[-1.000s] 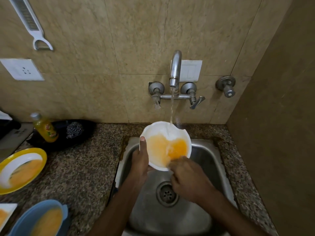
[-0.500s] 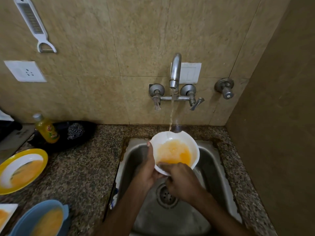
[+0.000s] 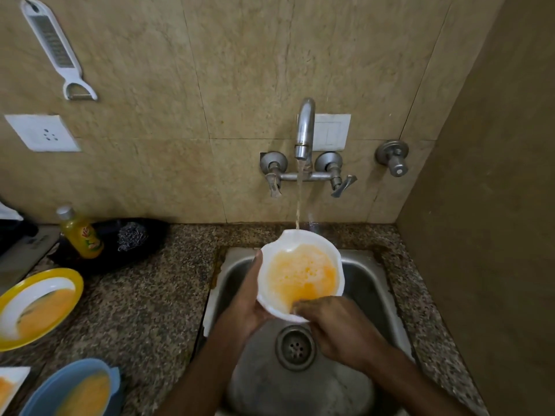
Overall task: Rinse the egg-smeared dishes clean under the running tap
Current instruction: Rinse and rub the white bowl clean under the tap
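- The white bowl (image 3: 312, 237) was held over the steel sink (image 3: 369, 283), just below the middle of the frame, tilted toward the camera. Yellow egg liquid covered its inside.
- Water (image 3: 298, 199) ran in 1 thin stream from the wall tap (image 3: 304, 127) and met the bowl at its far rim.
- The left hand (image 3: 246, 301) gripped the bowl from the left side, thumb lying along the rim and palm under the wall. The other fingers were hidden beneath the bowl.
- The right hand (image 3: 339, 325) reached over the near rim, its fingers (image 3: 303, 307) pressed together and bent down, with the tips in the egg. Whether they pinched the rim could not be told, as the tips were blurred.
- The round drain (image 3: 295, 346) showed in the sink bottom, below the bowl and between the 2 forearms.
- On the speckled counter (image 3: 144, 310) at the left edge sat a yellow-rimmed plate (image 3: 45, 273) smeared with egg.
- Lower left, a blue bowl (image 3: 72, 364) also held egg, and beside it the corner of a white square plate (image 3: 18, 372) was cut by the frame.
- Against the wall at mid left stood a yellow bottle (image 3: 81, 235), with a steel scrubber (image 3: 132, 235) just right of it.
- A white grater (image 3: 57, 49) hung at the upper left, above a wall socket (image 3: 42, 133).
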